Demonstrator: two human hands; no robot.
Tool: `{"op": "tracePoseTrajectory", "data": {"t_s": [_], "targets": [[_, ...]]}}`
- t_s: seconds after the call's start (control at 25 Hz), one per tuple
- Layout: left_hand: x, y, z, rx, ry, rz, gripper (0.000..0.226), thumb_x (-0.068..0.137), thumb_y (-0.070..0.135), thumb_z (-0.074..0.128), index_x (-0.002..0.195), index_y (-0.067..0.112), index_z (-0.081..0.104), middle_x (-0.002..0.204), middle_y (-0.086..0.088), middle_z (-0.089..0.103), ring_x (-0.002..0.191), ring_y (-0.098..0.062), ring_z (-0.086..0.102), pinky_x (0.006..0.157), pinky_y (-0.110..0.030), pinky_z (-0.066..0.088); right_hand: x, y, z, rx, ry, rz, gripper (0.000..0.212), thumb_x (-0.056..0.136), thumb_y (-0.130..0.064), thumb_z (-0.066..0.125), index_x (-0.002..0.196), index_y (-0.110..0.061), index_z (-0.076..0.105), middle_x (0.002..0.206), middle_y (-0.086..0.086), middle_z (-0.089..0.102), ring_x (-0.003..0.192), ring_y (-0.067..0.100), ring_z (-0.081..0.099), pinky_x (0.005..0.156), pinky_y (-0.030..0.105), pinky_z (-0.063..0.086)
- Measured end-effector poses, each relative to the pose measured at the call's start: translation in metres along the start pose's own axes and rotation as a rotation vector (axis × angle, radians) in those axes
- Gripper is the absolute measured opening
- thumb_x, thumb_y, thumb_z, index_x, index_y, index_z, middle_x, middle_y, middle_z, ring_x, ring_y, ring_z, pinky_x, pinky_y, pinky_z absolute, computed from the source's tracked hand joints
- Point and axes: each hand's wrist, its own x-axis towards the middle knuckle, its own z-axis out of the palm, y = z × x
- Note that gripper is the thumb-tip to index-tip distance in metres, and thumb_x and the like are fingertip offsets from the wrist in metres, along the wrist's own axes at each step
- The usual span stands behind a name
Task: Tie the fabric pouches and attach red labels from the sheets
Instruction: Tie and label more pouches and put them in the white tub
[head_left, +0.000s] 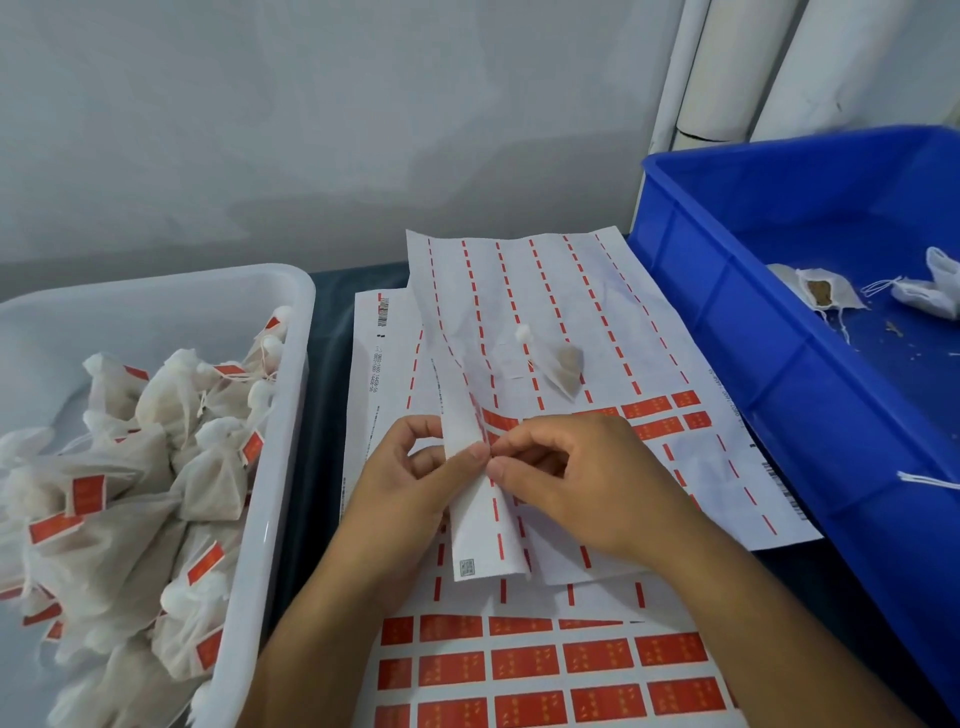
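Head view: both hands work at a curled label sheet near the table's middle. The left hand pinches the sheet's folded edge; the right hand pinches at a red label on that edge, apparently peeling it. One tied pouch lies on the sheet beyond the hands, with no label visible. The white bin at left holds many tied, labelled pouches. The blue crate at right holds a few untied pouches. Judgement: most work is done; few pouches remain.
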Motion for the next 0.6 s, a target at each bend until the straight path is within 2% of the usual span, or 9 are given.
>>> {"op": "tracePoseTrajectory", "data": {"t_s": [0.08, 0.2, 0.32, 0.4, 0.48, 0.6], "targets": [[0.0003, 0.0003, -0.0012, 0.000, 0.003, -0.002, 0.044, 0.083, 0.040, 0.076, 0.122, 0.033, 0.056, 0.104, -0.008, 0.079, 0.089, -0.035, 0.077, 0.079, -0.053, 0.063, 0.0005, 0.0006, 0.0008, 0.014, 0.020, 0.008, 0.014, 0.089, -0.050, 0.072, 0.101, -0.044, 0.074, 0.081, -0.041, 0.062, 0.092, -0.018, 0.062, 0.065, -0.005, 0.043], [-0.0013, 0.0008, -0.0044, 0.103, -0.004, 0.044, 0.033, 0.094, 0.027, 0.071, 0.116, 0.046, 0.055, 0.102, -0.003, 0.080, 0.086, -0.030, 0.078, 0.071, -0.042, 0.065, 0.0006, 0.0011, 0.0040, -0.060, 0.062, -0.010, 0.020, 0.090, -0.050, 0.072, 0.103, -0.036, 0.076, 0.080, -0.036, 0.061, 0.092, -0.019, 0.060, 0.063, -0.006, 0.042], [-0.0022, 0.0016, -0.0023, 0.233, 0.009, 0.093, 0.038, 0.096, 0.021, 0.070, 0.109, 0.051, 0.053, 0.100, 0.003, 0.080, 0.083, -0.026, 0.079, 0.068, -0.042, 0.065, -0.0016, -0.0001, 0.0063, -0.119, 0.059, -0.026, 0.013, 0.093, -0.049, 0.070, 0.097, -0.037, 0.074, 0.077, -0.036, 0.057, 0.092, -0.022, 0.058, 0.062, -0.007, 0.041], [-0.0023, 0.0027, -0.0020, 0.248, -0.013, 0.107, 0.042, 0.096, 0.018, 0.069, 0.109, 0.053, 0.051, 0.100, 0.005, 0.079, 0.081, -0.025, 0.079, 0.063, -0.037, 0.064, -0.0016, -0.0006, 0.0045, -0.116, 0.039, -0.029, 0.008, 0.095, -0.046, 0.068, 0.092, -0.039, 0.069, 0.079, -0.034, 0.060, 0.093, -0.016, 0.060, 0.063, -0.002, 0.045], [-0.0029, 0.0048, -0.0027, 0.244, -0.028, 0.111, 0.048, 0.096, 0.015, 0.070, 0.109, 0.057, 0.050, 0.100, 0.007, 0.079, 0.080, -0.025, 0.079, 0.060, -0.033, 0.063, -0.0017, 0.0001, 0.0020, -0.105, 0.026, -0.027, 0.009, 0.097, -0.044, 0.066, 0.091, -0.038, 0.068, 0.082, -0.029, 0.065, 0.091, -0.011, 0.063, 0.069, 0.004, 0.049], [-0.0038, 0.0058, -0.0024, 0.260, -0.010, 0.112, 0.053, 0.096, 0.014, 0.069, 0.108, 0.062, 0.048, 0.098, 0.010, 0.078, 0.080, -0.023, 0.079, 0.060, -0.032, 0.063, -0.0016, -0.0009, 0.0019, -0.102, 0.027, -0.040, 0.012, 0.100, -0.041, 0.063, 0.092, -0.034, 0.069, 0.084, -0.026, 0.067, 0.093, -0.008, 0.063, 0.067, 0.004, 0.050]]}}
